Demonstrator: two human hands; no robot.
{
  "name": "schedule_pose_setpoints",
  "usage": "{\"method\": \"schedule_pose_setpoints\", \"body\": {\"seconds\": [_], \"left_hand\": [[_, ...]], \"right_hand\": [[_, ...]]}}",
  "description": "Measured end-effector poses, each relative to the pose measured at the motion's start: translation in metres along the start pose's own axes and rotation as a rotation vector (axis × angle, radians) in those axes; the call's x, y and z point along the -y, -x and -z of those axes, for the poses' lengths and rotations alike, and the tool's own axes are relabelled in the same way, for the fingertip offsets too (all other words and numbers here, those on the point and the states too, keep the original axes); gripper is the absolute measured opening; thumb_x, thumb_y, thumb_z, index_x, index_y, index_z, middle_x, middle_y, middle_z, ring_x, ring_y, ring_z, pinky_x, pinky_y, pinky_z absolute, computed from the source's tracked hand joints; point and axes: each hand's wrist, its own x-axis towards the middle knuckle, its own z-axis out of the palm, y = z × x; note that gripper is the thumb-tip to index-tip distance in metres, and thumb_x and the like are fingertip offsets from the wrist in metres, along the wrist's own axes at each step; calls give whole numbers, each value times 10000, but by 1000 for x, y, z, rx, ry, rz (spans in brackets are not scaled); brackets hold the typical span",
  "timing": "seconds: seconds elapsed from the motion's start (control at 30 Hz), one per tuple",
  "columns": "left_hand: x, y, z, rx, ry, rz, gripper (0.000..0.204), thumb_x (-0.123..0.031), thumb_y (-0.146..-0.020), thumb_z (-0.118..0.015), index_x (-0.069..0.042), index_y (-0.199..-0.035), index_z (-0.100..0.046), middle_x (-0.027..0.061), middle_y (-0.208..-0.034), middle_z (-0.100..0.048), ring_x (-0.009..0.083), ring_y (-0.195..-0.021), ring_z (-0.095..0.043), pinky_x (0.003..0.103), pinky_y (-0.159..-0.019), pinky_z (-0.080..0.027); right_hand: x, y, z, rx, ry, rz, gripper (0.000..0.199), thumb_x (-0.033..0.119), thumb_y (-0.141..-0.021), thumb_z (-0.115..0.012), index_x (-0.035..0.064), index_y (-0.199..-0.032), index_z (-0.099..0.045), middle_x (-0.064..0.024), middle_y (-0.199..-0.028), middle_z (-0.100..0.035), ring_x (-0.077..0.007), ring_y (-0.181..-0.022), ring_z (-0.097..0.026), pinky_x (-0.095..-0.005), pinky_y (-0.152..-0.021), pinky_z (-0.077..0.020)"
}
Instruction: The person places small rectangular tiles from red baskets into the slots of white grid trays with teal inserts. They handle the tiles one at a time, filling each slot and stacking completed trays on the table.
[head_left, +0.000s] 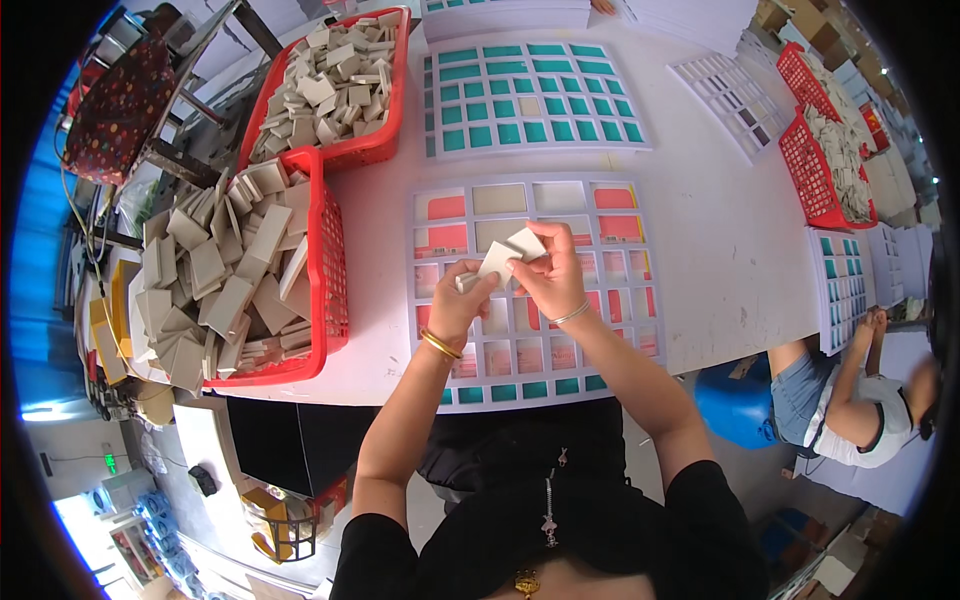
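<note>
Both hands are together near the centre of the frame, fingers closed on a few pale pieces (497, 262). The left hand (458, 305) grips the lower-left part of the group; the right hand (556, 285) pinches the upper-right part between thumb and fingers. The exact count is obscured by overlap and fingers.

Condition of the pieces: flat, thin, off-white slabs, straight-edged, plain-faced and matt. Two broad faces show, overlapping at an angle; a smaller end protrudes at the left fingers. No lettering can be made out on them.

The pieces are held above a white grid frame (530, 182) lying on the white table (730, 280). Many of its cells show pink and white printed matter; a few upper cells are plain greyish beige, and the bottom row shows teal. Small dark printing is visible through several cells, too small to read.

At upper centre lies a second grid (540, 149), its cells mostly teal, one pale. At left, a red basket (335, 265) is heaped with similar slabs; a further red basket (402, 75) at upper left is likewise loaded. A small lit green sign (110, 462) at lower left is illegible.
</note>
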Motion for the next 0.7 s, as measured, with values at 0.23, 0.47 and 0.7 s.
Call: {"method": "schedule_pose_setpoints", "body": {"seconds": [0.23, 0.47, 0.7], "left_hand": [[-12, -25, 22, -97, -295, -334, 218, -125, -876, -637, -54, -1077, -590, 51, -789, -613, 147, -635, -587, 288, -553, -473], [-7, -49, 24, 56, -1136, -369, 149, -155, -838, -625, -117, -982, -610, 141, -932, -659, 334, -820, -617, 396, -743, -500], [-2, -61, 20, 175, -1158, -457, 161, -59, -805, -627, -88, -963, -612, 95, -940, -635, 313, -846, -627, 391, -727, -500]], "right_hand": [[-16, -14, 34, -42, 388, 149, 316, 43, -827, -666, 38, -1107, -520, -66, -874, -650, -111, -738, -611, -245, -628, -480], [-28, -17, 58, 136, 560, -63, 226, 69, -813, -655, 56, -1024, -578, -101, -878, -681, -194, -737, -651, -300, -651, -507], [-37, -26, 55, 335, 699, -167, 178, 90, -818, -619, 68, -994, -619, -102, -912, -687, -259, -817, -665, -350, -732, -517]]}}
